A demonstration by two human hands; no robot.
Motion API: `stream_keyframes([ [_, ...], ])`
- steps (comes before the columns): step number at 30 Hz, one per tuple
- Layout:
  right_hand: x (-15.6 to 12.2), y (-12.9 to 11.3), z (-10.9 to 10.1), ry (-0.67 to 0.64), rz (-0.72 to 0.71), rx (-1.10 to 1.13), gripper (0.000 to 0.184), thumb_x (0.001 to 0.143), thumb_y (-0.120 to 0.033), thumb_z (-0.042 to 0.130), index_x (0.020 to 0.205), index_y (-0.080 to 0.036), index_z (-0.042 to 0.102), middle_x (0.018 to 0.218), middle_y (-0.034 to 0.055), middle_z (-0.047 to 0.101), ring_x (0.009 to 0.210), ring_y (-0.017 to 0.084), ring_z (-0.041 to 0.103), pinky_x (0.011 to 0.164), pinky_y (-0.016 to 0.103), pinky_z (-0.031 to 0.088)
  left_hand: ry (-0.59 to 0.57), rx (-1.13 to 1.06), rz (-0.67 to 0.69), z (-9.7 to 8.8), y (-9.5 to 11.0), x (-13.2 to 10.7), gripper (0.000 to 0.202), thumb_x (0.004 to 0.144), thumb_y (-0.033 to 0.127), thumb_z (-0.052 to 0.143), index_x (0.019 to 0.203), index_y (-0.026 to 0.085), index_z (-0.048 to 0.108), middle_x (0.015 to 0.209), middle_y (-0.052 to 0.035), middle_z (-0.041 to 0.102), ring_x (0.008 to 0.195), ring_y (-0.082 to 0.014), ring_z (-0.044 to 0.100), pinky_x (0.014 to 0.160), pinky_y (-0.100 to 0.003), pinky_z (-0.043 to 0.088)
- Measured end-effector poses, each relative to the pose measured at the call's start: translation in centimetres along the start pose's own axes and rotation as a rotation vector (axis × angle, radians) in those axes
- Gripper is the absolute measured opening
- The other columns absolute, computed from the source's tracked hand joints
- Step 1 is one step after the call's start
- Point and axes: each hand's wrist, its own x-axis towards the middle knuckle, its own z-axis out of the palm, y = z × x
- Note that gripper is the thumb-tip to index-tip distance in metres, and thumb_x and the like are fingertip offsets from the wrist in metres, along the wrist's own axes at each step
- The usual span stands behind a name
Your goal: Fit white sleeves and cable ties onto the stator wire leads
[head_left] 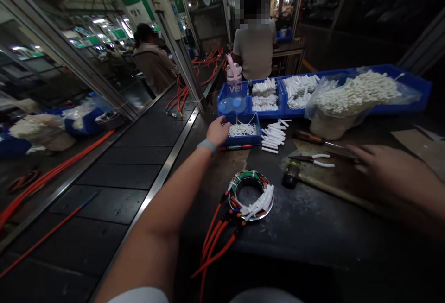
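Note:
My left hand (217,131) reaches far forward to a small blue tray (243,140) of thin white ties (242,129). Its fingers curl at the tray's left rim, and I cannot make out whether they grip anything. My right hand (389,173) hovers low over the dark bench at the right, blurred, with its fingers stretched toward the white-handled pliers (314,159). Between my arms lies a wound ring coil (251,194) with white sleeves and orange leads (215,240) trailing toward me.
A mallet (291,174) and a screwdriver (311,137) lie near the pliers. Loose white tubes (274,135) lie beside the tray. Blue bins (278,97) and a bag of white tubes (351,99) line the back. A conveyor belt (114,187) runs left. Two people sit beyond.

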Motion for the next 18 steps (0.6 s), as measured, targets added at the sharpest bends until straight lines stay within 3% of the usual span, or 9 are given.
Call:
stream_keyframes([
  [1,-0.2,-3.0,0.5,-0.036,-0.095,0.01,0.05,0.08,-0.05,0.05,0.119,-0.02,0.059,0.105,0.0165,0.06,0.082,0.038,0.059,0.062,0.052,0.05,-0.03,-0.002,0.007,-0.9,-0.6,-1.7,0.028,0.076,0.025,0.062,0.102,0.014,0.061,0.109,-0.0098,0.062,0.095,-0.0195,0.059,0.073,-0.026,0.048],
  [3,-1.0,-9.7,2.0,-0.015,-0.217,0.234,0.047,0.089,-0.039,0.043,0.132,-0.02,0.045,0.127,0.013,0.049,0.113,0.032,0.049,0.09,0.05,0.045,-0.133,-0.016,-0.012,-2.8,-2.1,-6.3,0.029,0.079,0.037,0.058,0.094,0.014,0.063,0.097,-0.0084,0.066,0.085,-0.0181,0.061,0.069,-0.027,0.049],
  [5,-1.5,-15.6,4.1,0.007,-0.365,0.411,0.052,0.091,-0.038,0.042,0.137,-0.017,0.036,0.137,0.0134,0.038,0.125,0.031,0.036,0.101,0.052,0.035,-0.226,-0.035,-0.071,-4.4,-4.1,-11.6,0.039,0.076,0.048,0.059,0.091,0.011,0.064,0.088,-0.0102,0.067,0.074,-0.0184,0.062,0.064,-0.03,0.051],
  [7,-1.1,-19.4,6.4,0.054,-0.477,0.481,0.049,0.091,-0.035,0.041,0.137,-0.017,0.036,0.138,0.0136,0.037,0.128,0.03,0.032,0.105,0.055,0.027,-0.25,-0.153,-0.164,-5.9,-6.6,-16.9,0.044,0.074,0.049,0.063,0.101,0.014,0.061,0.094,-0.0095,0.066,0.079,-0.0177,0.062,0.07,-0.03,0.051],
  [9,0.1,-20.6,8.5,0.147,-0.58,0.522,0.045,0.092,-0.028,0.037,0.136,-0.017,0.037,0.135,0.013,0.041,0.127,0.027,0.035,0.105,0.052,0.027,-0.221,-0.289,-0.26,-7.0,-9.4,-21.9,0.044,0.075,0.047,0.063,0.108,0.019,0.058,0.102,-0.0087,0.065,0.089,-0.0189,0.062,0.079,-0.032,0.049],
  [12,2.7,-19.2,10.5,0.197,-0.627,0.513,0.042,0.091,-0.025,0.035,0.133,-0.021,0.041,0.132,0.0104,0.044,0.126,0.027,0.036,0.105,0.053,0.025,-0.151,-0.235,-0.276,-8.0,-13.8,-28.2,0.037,0.076,0.046,0.062,0.101,0.018,0.061,0.103,-0.0089,0.064,0.098,-0.0226,0.059,0.087,-0.034,0.046],
  [15,3.4,-17.9,10.8,0.276,-0.317,0.536,0.04,0.09,-0.031,0.041,0.128,-0.018,0.045,0.13,0.0134,0.045,0.124,0.03,0.037,0.103,0.053,0.028,-0.062,0.056,-0.256,-7.6,-18.0,-32.1,0.032,0.078,0.044,0.056,0.093,0.016,0.061,0.1,-0.0107,0.061,0.097,-0.0247,0.057,0.091,-0.039,0.044],
  [17,1.7,-17.8,10.1,0.288,-0.019,0.655,0.039,0.088,-0.037,0.047,0.12,-0.016,0.049,0.119,0.0144,0.051,0.113,0.029,0.047,0.096,0.048,0.038,-0.144,0.263,-0.274,-6.6,-20.4,-33.2,0.051,0.068,0.037,0.065,0.113,0.015,0.055,0.121,-0.0149,0.053,0.114,-0.0297,0.049,0.101,-0.044,0.036],
  [18,0.2,-17.9,9.5,0.214,0.106,0.751,0.036,0.086,-0.041,0.048,0.113,-0.016,0.052,0.109,0.0132,0.055,0.102,0.028,0.053,0.088,0.045,0.044,-0.244,0.365,-0.291,-6.0,-21.4,-33.3,0.063,0.063,0.034,0.07,0.12,0.015,0.05,0.131,-0.0161,0.047,0.122,-0.0319,0.043,0.105,-0.045,0.032],
])
